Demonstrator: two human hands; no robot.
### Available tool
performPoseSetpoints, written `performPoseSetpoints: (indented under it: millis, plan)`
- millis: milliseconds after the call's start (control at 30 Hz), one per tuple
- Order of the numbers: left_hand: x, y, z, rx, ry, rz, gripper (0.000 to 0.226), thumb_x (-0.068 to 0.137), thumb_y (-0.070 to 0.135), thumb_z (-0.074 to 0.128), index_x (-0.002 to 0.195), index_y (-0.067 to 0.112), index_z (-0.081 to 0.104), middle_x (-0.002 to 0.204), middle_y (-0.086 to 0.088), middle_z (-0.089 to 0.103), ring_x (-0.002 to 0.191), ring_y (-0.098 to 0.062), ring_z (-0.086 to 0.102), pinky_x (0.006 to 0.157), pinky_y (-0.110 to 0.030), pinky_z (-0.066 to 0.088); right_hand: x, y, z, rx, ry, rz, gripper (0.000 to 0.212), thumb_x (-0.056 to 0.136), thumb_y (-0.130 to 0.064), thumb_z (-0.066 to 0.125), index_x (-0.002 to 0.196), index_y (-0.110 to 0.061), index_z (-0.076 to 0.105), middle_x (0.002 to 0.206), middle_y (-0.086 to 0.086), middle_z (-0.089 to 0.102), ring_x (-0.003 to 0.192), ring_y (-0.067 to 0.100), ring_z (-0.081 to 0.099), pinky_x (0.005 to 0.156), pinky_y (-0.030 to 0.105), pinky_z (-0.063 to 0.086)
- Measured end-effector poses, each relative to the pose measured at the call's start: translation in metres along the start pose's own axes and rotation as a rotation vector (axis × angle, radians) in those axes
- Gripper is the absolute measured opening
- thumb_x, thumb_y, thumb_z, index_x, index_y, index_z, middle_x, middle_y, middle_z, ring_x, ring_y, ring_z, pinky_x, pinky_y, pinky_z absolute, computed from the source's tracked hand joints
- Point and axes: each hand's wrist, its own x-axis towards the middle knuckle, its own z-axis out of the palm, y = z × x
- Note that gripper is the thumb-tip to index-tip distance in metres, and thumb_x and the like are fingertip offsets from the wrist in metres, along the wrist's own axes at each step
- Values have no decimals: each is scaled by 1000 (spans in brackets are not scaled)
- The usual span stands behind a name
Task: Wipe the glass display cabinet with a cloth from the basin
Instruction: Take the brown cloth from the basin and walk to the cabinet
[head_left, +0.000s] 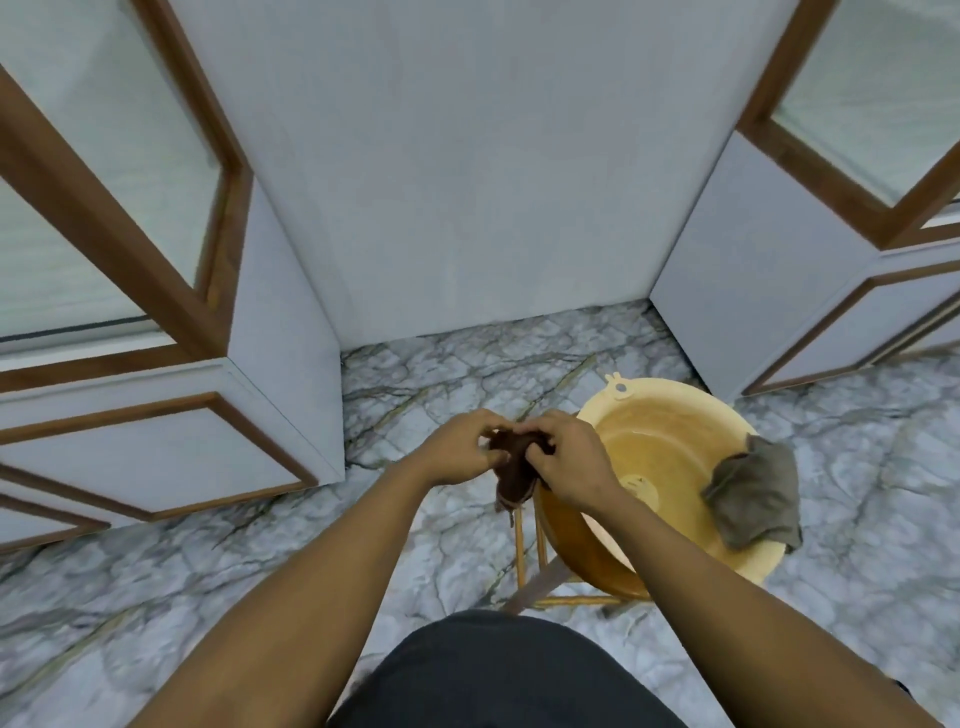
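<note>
Our fingers (546, 451) are curled tight round the dark brown cloth (513, 474), left hand (457, 449) and right hand (574, 465) bunching it just left of the yellow basin (670, 388), above the marble floor (156, 571). The glass display cabinet (104, 171) stands further left. Squeezed here, we judge water may drip and slick the floor.
</note>
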Motion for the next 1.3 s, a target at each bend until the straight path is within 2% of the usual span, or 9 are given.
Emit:
performPoseSetpoints:
  millis: [133, 267, 433, 600, 733, 833, 1000, 1133, 1300]
  plan:
    - [-4, -3, -24, -150, 152, -54, 25, 98, 22, 65, 123, 21, 66, 116, -1, 70, 98, -18, 68, 95, -39, 54, 26, -20, -8, 107, 33, -78, 28, 98, -8, 58, 120, -19, 72, 103, -6, 60, 98, 15, 57, 88, 26, 45]
    - [-8, -7, -42, -179, 378, -121, 16, 95, 24, 67, 109, 18, 70, 92, 7, 65, 84, -16, 62, 89, -43, 53, 48, -39, -5, 281, -112, -59, 38, 104, -11, 50, 140, -19, 59, 136, 4, 59, 124, 20, 54, 104, 29, 43]
    - [-21, -16, -65, -285, 477, -192, 14, 95, 27, 67, 106, 19, 71, 92, 3, 70, 88, -16, 68, 88, -38, 55, 73, -62, 11, 225, -266, -169, 68, 89, -21, 76, 149, -24, 44, 138, -6, 51, 121, 8, 48, 101, 21, 39]
    - [-35, -48, -101, -319, 516, -282, 17, 96, 24, 65, 113, 24, 69, 107, 4, 71, 94, -15, 67, 94, -38, 55, 118, -89, 28, 130, -260, -230, 47, 85, 1, 67, 126, -18, 60, 113, 1, 63, 98, 18, 61, 86, 31, 55]
    - [-32, -82, -151, -171, 459, -332, 24, 95, 23, 66, 119, 25, 65, 115, 4, 69, 97, -16, 65, 88, -30, 50, 166, -120, 47, 69, -313, -235, 47, 85, 3, 64, 127, -18, 60, 106, -2, 59, 92, 15, 57, 66, 9, 40]
    - [-28, -105, -194, -77, 393, -354, 32, 95, 25, 67, 127, 24, 62, 123, 2, 65, 104, -18, 64, 87, -28, 46, 206, -147, 61, 25, -333, -222, 49, 84, 5, 61, 127, -18, 59, 106, -1, 57, 95, 20, 59, 64, 13, 40]
    - [-24, -140, -257, 81, 274, -399, 44, 95, 24, 66, 138, 22, 55, 135, -3, 60, 115, -21, 61, 90, -28, 45, 268, -190, 80, -164, -403, -241, 51, 82, 5, 60, 127, -19, 60, 120, 9, 62, 106, 28, 60, 84, 42, 56]
    - [-10, -160, -294, 140, 220, -410, 46, 96, 26, 65, 140, 20, 53, 140, -4, 59, 120, -23, 59, 97, -32, 47, 312, -215, 89, -276, -443, -252, 52, 83, 2, 59, 130, -20, 58, 123, 8, 61, 100, 22, 54, 77, 33, 46]
    - [25, -175, -331, 210, 188, -418, 48, 97, 27, 62, 143, 20, 50, 143, -4, 56, 125, -23, 57, 96, -32, 47, 371, -227, 96, -311, -502, -273, 51, 83, 1, 58, 129, -21, 58, 122, 8, 62, 101, 24, 57, 76, 32, 46]
